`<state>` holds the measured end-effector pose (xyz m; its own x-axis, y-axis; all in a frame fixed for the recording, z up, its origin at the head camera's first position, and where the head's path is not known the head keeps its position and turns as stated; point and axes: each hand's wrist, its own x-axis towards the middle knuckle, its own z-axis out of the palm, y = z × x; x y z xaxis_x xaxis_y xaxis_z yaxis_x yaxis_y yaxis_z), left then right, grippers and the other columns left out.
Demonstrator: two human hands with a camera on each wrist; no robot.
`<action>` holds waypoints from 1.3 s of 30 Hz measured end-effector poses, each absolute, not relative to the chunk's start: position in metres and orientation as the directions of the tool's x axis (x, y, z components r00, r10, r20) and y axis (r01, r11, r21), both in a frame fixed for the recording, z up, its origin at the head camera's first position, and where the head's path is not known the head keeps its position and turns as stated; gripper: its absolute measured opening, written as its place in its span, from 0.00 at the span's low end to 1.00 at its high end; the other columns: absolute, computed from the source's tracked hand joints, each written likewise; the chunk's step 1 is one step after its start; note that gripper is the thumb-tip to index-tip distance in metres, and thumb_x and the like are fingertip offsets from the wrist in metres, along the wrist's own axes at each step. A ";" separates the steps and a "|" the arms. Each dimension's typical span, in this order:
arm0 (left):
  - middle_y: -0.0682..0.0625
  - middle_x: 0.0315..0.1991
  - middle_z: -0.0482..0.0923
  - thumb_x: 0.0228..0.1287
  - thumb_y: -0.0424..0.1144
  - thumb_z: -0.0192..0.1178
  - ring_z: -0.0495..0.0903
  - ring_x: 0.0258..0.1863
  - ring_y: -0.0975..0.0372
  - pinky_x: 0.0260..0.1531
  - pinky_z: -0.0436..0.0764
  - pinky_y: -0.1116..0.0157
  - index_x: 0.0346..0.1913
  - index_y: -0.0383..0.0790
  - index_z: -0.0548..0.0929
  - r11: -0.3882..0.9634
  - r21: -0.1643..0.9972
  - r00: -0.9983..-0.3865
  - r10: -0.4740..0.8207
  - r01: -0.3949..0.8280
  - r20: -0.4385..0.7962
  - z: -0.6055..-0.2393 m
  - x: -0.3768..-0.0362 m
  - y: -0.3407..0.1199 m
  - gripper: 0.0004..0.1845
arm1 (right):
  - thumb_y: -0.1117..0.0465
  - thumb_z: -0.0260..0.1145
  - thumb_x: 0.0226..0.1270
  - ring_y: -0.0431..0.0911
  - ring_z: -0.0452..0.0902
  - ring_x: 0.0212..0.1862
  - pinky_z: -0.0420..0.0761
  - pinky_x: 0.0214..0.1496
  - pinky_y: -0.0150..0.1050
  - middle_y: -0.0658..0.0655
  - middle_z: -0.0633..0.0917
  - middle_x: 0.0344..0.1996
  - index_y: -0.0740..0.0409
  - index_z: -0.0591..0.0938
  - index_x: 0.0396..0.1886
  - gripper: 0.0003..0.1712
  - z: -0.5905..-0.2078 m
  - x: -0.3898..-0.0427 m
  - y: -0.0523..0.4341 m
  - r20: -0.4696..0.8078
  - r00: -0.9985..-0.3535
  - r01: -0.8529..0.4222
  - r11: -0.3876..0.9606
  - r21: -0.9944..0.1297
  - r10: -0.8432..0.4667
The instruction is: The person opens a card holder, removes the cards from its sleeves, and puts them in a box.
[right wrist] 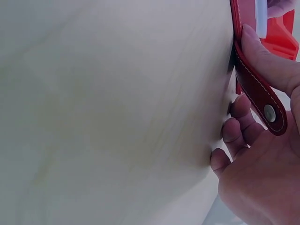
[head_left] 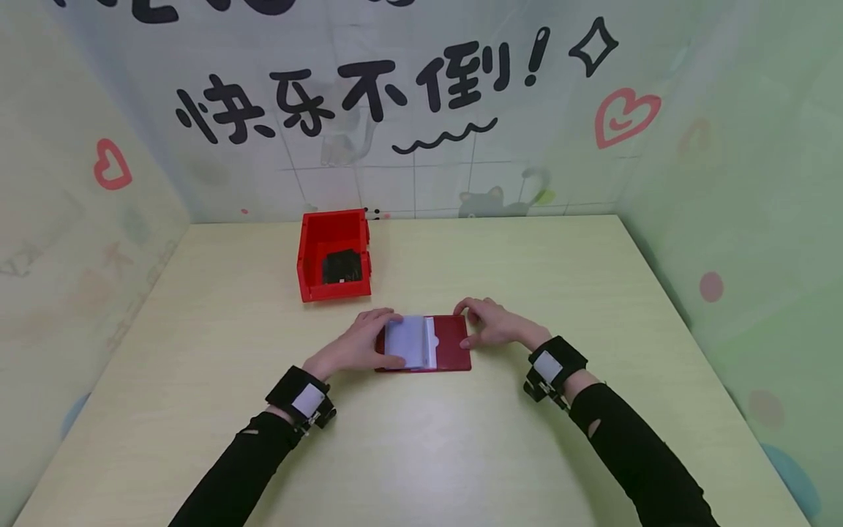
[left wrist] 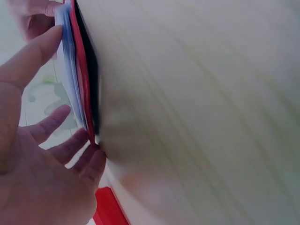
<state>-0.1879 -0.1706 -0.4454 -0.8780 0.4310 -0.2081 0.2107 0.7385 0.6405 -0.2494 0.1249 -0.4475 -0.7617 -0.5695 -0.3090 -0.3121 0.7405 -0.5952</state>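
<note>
A dark red card holder [head_left: 453,344] lies spread open on the table, its pale plastic sleeves [head_left: 406,342] stacked over the left half. My left hand [head_left: 358,342] grips that left side, thumb near the front edge and fingers at the far edge. On the right side, my right hand [head_left: 497,324] holds the cover, with the thumb on its inner face and the index finger by the far corner. In the right wrist view, a stitched strap [right wrist: 260,91] with a metal snap sticks out beside the right thumb.
Behind the card holder, slightly left, stands a red plastic bin [head_left: 336,290] with a black item [head_left: 342,266] inside. The pale wooden table [head_left: 421,454] is bounded by printed walls at the back and both sides.
</note>
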 end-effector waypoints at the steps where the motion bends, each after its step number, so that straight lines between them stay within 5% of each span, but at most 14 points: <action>1: 0.41 0.74 0.61 0.56 0.47 0.73 0.58 0.73 0.46 0.68 0.70 0.43 0.73 0.43 0.65 0.731 0.651 -0.876 0.433 0.205 -0.211 -0.446 -0.188 -0.173 0.44 | 0.56 0.75 0.59 0.50 0.67 0.53 0.75 0.48 0.41 0.57 0.76 0.43 0.55 0.72 0.62 0.33 -0.448 -0.249 0.125 -0.306 -0.760 -0.316 0.737 -0.597 -0.573; 17: 0.42 0.71 0.65 0.58 0.47 0.72 0.64 0.71 0.48 0.71 0.67 0.44 0.74 0.41 0.64 0.704 0.683 -0.860 0.457 0.195 -0.226 -0.444 -0.192 -0.185 0.43 | 0.56 0.74 0.60 0.49 0.68 0.52 0.73 0.48 0.40 0.56 0.77 0.41 0.57 0.72 0.63 0.33 -0.446 -0.248 0.128 -0.279 -0.736 -0.359 0.705 -0.612 -0.617; 25: 0.44 0.72 0.63 0.47 0.43 0.79 0.60 0.72 0.50 0.68 0.72 0.46 0.73 0.45 0.64 0.728 0.645 -0.844 0.480 0.233 -0.237 -0.442 -0.189 -0.178 0.50 | 0.54 0.73 0.62 0.49 0.68 0.50 0.72 0.46 0.39 0.57 0.76 0.40 0.60 0.73 0.60 0.31 -0.445 -0.245 0.128 -0.279 -0.742 -0.355 0.710 -0.608 -0.610; 39: 0.46 0.70 0.61 0.43 0.40 0.81 0.61 0.71 0.50 0.64 0.77 0.48 0.74 0.47 0.63 0.721 0.643 -0.846 0.489 0.257 -0.210 -0.442 -0.190 -0.172 0.53 | 0.57 0.74 0.62 0.47 0.72 0.38 0.73 0.40 0.35 0.58 0.80 0.34 0.65 0.74 0.49 0.24 -0.448 -0.246 0.122 -0.223 -0.767 -0.356 0.689 -0.632 -0.601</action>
